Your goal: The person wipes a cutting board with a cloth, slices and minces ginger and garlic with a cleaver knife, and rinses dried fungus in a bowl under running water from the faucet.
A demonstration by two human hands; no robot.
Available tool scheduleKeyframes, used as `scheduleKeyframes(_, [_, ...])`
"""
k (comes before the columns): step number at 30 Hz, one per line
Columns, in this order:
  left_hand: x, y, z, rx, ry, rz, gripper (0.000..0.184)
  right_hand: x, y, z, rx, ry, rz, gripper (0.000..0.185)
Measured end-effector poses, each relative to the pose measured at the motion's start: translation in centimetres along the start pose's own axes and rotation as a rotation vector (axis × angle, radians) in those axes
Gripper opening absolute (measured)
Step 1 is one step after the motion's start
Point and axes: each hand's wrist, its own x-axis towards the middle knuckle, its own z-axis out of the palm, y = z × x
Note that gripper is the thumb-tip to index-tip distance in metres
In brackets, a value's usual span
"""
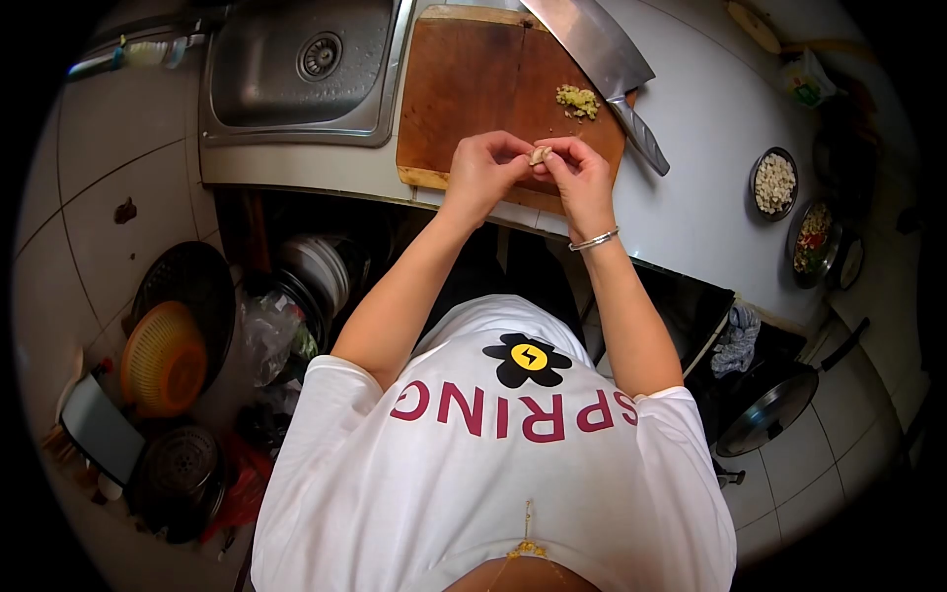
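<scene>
My left hand (pixel 486 173) and my right hand (pixel 582 181) meet above the near edge of a wooden cutting board (pixel 464 89). Between their fingertips is a small pale garlic clove (pixel 539 156), pinched from both sides. A little pile of chopped yellowish bits (pixel 578 102) lies on the board, just beyond my right hand. To the right of that pile a cleaver (pixel 602 54) rests across the board's right edge, its handle (pixel 643 138) pointing toward me. A silver bracelet circles my right wrist.
A steel sink (pixel 390 109) is set into the counter at left. On the counter's right stand a bowl of white diced pieces (pixel 775 184) and a bowl of mixed chopped food (pixel 813 240). Lower right is a lidded pan (pixel 771 409); an orange colander (pixel 163 360) leans at left.
</scene>
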Motion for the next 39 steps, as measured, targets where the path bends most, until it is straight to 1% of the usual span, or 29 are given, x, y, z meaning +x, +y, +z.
scheduleKeyframes(3, [-0.1, 0.5, 0.1, -0.057, -0.016, -0.083, 0.012, 0.1, -0.3, -0.3, 0.109, -0.017, 0.105, 0.013])
scheduleKeyframes(6, [-0.1, 0.0, -0.1, -0.149, -0.026, -0.124, 0.012, 0.2, -0.2, -0.6, 0.196, -0.045, 0.193, 0.014])
scheduleKeyframes(10, [-0.3, -0.1, -0.4, -0.349, -0.044, -0.267, 0.011, 0.5, 0.4, -1.2, 0.340, -0.099, 0.289, 0.015])
scheduleKeyframes(13, [-0.1, -0.5, -0.3, -0.427, -0.027, -0.333, 0.011, 0.7, 0.3, -1.2, 0.338, -0.101, 0.310, 0.014])
scheduleKeyframes(15, [0.0, -0.2, -0.3, -0.427, -0.025, -0.354, 0.010, 0.5, 0.3, -0.3, 0.159, -0.020, 0.131, 0.014])
scheduleKeyframes(16, [0.0, -0.3, -0.3, -0.425, -0.022, -0.332, 0.010, 0.4, 0.3, 0.1, 0.070, 0.020, 0.042, 0.014])
scheduleKeyframes(19, [0.0, -0.7, -0.3, -0.404, -0.005, -0.268, 0.011, 0.4, 0.0, -0.3, -0.719, 0.033, -0.504, 0.018])
scheduleKeyframes(22, [0.2, -0.8, -0.1, -0.345, 0.012, -0.209, 0.012, 0.1, -0.1, -0.2, -0.675, 0.024, -0.453, 0.022])
scheduleKeyframes(25, [0.2, -0.8, 0.1, -0.274, 0.001, -0.178, 0.012, 0.2, -0.1, -0.3, -0.571, 0.014, -0.356, 0.023])
scheduleKeyframes(31, [0.3, -0.4, -0.3, -0.120, -0.043, -0.151, 0.012, 0.6, -0.6, -1.4, -0.636, -0.080, -0.246, 0.025])
scheduleKeyframes(33, [0.6, -0.3, -0.5, -0.104, -0.048, -0.145, 0.013, 0.8, 0.2, -1.8, -0.441, -0.100, -0.163, 0.025])
scheduleKeyframes(37, [1.0, -0.8, -0.9, 0.047, -0.029, -0.110, 0.012, 1.1, 0.9, -2.8, -0.107, -0.114, -0.019, 0.025])
scheduleKeyframes(39, [1.3, -0.9, -1.3, 0.133, -0.007, -0.066, 0.012, 1.0, 0.9, -3.0, -0.266, -0.045, -0.042, 0.025])
